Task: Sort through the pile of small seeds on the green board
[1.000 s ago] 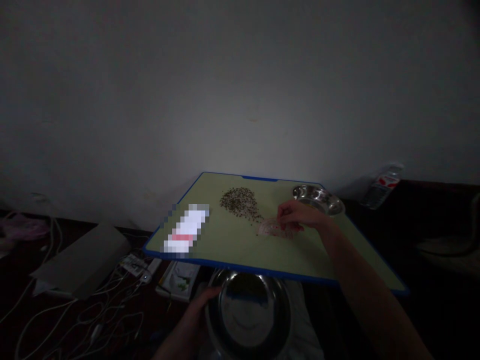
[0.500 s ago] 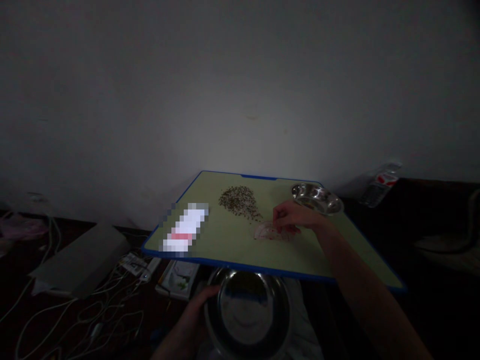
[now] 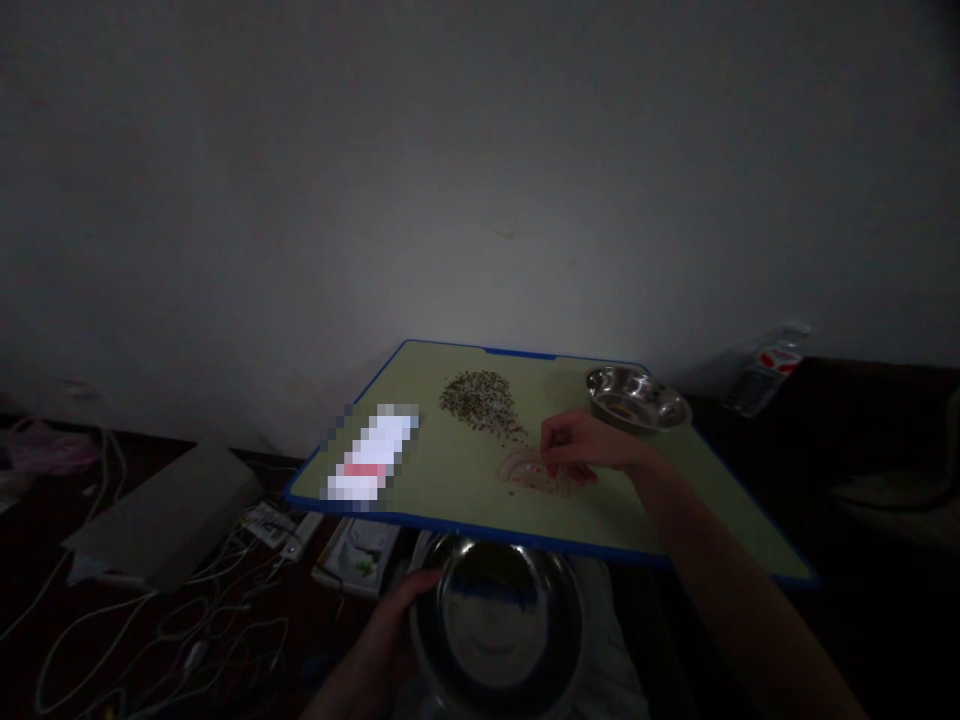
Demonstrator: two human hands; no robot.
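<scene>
My right hand [image 3: 581,443] is closed in a pinch on a clear semicircular protractor [image 3: 525,472] with red markings, low over the pale board [image 3: 442,490]. The hand covers its right end, and whether it touches the surface I cannot tell. Just beyond lies a spread pile of small dark and light grains [image 3: 480,398], its tail trailing toward the protractor. Below the board's near edge, my left hand [image 3: 397,615] grips the left rim of a large steel bowl [image 3: 491,635]; its thumb lies over the rim and its other fingers are hidden.
A smaller steel bowl [image 3: 637,400] stands at the board's far right corner. A bright, pixelated phone-like panel [image 3: 371,460] is at the left. Cables [image 3: 180,630], a grey box [image 3: 165,515] and a white tray [image 3: 360,555] lie lower left. A plastic bottle [image 3: 765,375] is at right.
The protractor has shifted slightly left and toward me, turned, and now shows sharply instead of blurred. My right hand moved a little left with it. The left hand and large bowl stay put.
</scene>
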